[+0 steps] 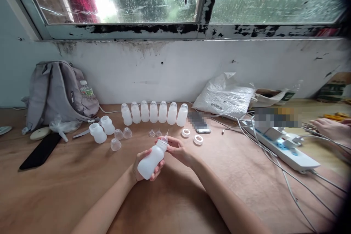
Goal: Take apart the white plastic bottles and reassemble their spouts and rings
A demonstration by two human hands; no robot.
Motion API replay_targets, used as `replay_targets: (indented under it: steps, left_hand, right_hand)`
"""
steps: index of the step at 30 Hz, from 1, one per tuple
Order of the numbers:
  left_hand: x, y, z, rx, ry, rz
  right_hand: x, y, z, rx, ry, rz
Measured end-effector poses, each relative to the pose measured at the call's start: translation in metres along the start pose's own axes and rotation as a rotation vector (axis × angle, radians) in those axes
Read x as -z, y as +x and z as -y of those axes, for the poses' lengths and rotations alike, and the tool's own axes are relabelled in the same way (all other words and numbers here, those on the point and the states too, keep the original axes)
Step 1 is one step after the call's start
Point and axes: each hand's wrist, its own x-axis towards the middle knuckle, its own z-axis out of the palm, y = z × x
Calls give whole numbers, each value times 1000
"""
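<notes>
My left hand [142,170] grips the body of a white plastic baby bottle [151,159], tilted with its neck up and to the right. My right hand [177,149] pinches the clear nipple and ring [163,139] at the bottle's neck. Behind them a row of several capped white bottles [153,112] stands by the wall. Two open bottles [102,129] stand to the left, with clear caps [120,138] beside them. Two loose nipples [155,133] and two white rings [192,136] lie just beyond my hands.
A grey backpack [55,93] leans at the back left, a black phone [40,150] in front of it. A white plastic bag [225,95], a power strip [285,150] with cables, and another person's hand [330,128] are on the right.
</notes>
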Motion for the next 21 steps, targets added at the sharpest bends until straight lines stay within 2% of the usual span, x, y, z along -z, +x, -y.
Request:
replay_targets:
  steps: [5,10,13,18,21]
  left_hand:
    - [0,2,2,24,-83,154]
    - [2,4,6,11,-99,203]
    - [-1,4,6,-1,-47,149]
    - [-7,4,6,-55,80,-67]
    - [-7,4,5,-61,103,-109]
  right_hand:
    - [-2,-1,-2,-9,87,27]
    - [-5,-1,-4,-30,151,30]
    - [-7,-2,-4,-37,131,9]
    - [-5,-1,-5,-28,-22,-129]
    - [-3,0,-5,-29,13,-122]
